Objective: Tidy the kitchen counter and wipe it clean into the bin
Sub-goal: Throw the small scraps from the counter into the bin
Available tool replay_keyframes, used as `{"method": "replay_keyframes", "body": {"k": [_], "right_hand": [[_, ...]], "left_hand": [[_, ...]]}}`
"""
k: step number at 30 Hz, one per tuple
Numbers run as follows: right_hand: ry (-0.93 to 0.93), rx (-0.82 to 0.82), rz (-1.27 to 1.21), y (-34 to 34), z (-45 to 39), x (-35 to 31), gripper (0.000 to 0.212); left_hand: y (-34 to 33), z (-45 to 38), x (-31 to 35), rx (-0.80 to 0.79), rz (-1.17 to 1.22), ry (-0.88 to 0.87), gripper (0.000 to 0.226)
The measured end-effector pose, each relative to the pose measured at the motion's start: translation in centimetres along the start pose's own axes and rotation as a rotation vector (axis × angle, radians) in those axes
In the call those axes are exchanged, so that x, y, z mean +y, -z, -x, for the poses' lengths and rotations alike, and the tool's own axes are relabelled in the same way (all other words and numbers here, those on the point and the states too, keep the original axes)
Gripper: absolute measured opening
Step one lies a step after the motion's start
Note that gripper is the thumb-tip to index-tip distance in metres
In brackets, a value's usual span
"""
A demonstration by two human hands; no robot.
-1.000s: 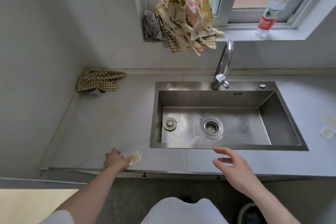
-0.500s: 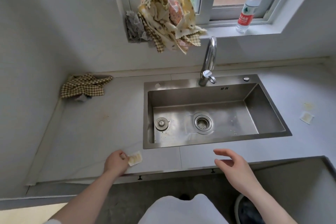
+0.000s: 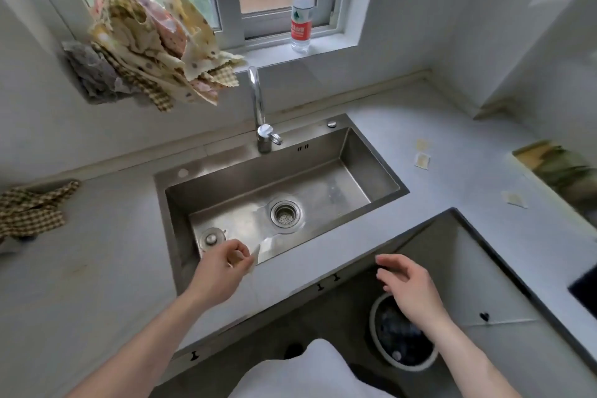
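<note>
**Fingers pinch a scrap, bin is next**

My left fingers (image 3: 237, 257) pinch a small pale scrap (image 3: 255, 256) over the near edge of the sink (image 3: 381, 168). My right hand (image 3: 407, 284) hangs loose and holds nothing, just above the bin (image 3: 374, 329) on the floor.

I think I am in the picking-up step. Next I should carry the scrap right and down, and let go over the bin.

More scraps (image 3: 422, 160) lie on the counter (image 3: 452, 145) to the right. The checked cloth (image 3: 30, 212) waits on the left for wiping.
</note>
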State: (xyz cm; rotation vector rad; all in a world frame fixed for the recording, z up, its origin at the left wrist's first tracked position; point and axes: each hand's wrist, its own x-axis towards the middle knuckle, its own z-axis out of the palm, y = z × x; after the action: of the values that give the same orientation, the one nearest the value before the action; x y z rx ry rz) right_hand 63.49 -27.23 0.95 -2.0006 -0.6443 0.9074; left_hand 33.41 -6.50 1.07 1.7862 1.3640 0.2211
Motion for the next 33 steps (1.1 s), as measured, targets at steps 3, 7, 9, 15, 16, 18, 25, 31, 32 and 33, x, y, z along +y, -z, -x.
{"method": "replay_keyframes", "body": {"k": [3,7,9,15,16,18,25,31,32,33], "right_hand": [[-0.067,0.129,-0.044,3.8,0.4,2.1,0.024],[-0.15,0.282,-0.085,8.8,1.9,4.3,0.022],[-0.187,0.344,-0.089,11.1,2.7,5.4,0.021],[-0.263,0.431,-0.147,16.7,4.4,9.1,0.02],[-0.274,0.43,-0.146,17.5,4.5,9.6,0.02],[-0.292,0.416,-0.132,19.2,4.6,10.7,0.019],[-0.345,0.318,-0.081,24.8,4.0,14.9,0.022],[-0.38,0.21,-0.015,28.7,3.5,17.5,0.021],[-0.385,0.202,-0.007,29.4,3.3,17.8,0.021],[-0.391,0.198,0.003,30.1,3.2,18.0,0.021]], "left_hand": [[-3.2,-0.9,3.8,-0.116,-0.025,-0.1,0.015],[-8.5,-1.5,8.9,-0.318,-0.044,-0.198,0.022],[-11.5,-1.6,10.9,-0.406,-0.111,-0.249,0.023],[-20.7,-1.8,15.7,-0.594,-0.316,-0.336,0.025],[-22.1,-1.6,16.4,-0.617,-0.337,-0.334,0.024],[-25.1,-1.3,17.7,-0.643,-0.367,-0.315,0.025],[-35.7,-0.2,20.5,-0.703,-0.441,-0.222,0.015],[-42.7,0.5,20.8,-0.695,-0.489,-0.114,0.023],[-43.7,0.6,20.8,-0.691,-0.499,-0.113,0.022],[-44.6,0.7,20.9,-0.69,-0.506,-0.113,0.021]]}}
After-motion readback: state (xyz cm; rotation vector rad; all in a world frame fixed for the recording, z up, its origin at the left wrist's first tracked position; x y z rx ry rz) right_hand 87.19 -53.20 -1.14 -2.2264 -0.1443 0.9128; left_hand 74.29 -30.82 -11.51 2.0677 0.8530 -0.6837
